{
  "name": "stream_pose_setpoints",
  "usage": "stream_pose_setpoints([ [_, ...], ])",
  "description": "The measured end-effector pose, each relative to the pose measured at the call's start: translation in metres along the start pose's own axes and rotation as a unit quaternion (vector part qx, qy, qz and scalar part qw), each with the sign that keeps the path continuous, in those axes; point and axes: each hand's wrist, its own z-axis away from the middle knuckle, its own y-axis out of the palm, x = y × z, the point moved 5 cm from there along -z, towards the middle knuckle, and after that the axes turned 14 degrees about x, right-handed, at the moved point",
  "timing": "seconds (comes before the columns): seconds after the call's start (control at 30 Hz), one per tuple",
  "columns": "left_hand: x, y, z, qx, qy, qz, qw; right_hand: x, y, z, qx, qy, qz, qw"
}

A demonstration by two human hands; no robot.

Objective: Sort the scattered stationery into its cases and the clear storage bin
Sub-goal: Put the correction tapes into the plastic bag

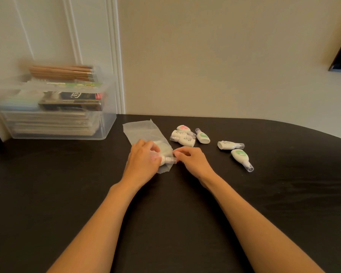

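A frosted plastic pouch (141, 132) lies on the black table (67, 194), its open end towards me. My left hand (144, 160) grips a white correction tape dispenser (168, 160) at the pouch mouth, clear cap pointing right. My right hand (191, 159) pinches the pouch's edge beside that cap. Several more white dispensers lie loose to the right: one with a pink label (183, 128), one printed side up (183, 139), one with a green label (203, 136), another printed one (229, 145) and a green one (241, 157).
A clear storage bin (53, 107) stands at the table's back left against the wall, filled with flat packs and boxes, with a bundle of wooden pencils (61, 72) on top. The table's curved edge runs along the far right.
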Motion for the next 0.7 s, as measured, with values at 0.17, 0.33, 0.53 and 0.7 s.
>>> stream_pose_setpoints([
  [0.17,0.003,-0.005,0.002,0.055,0.036,0.069,0.995,0.002,0.001,-0.001,0.054,-0.006,-0.051,0.997],
  [0.33,0.004,-0.002,0.005,0.097,0.047,0.059,0.992,0.004,0.003,-0.004,0.014,-0.015,0.026,0.999],
  [0.53,0.005,-0.002,0.003,0.061,0.029,-0.01,0.998,0.002,0.003,-0.011,0.009,0.004,0.047,0.999],
  [0.7,0.014,-0.009,0.002,-0.002,-0.004,0.024,1.0,0.002,0.0,-0.001,0.107,-0.004,0.016,0.994],
])
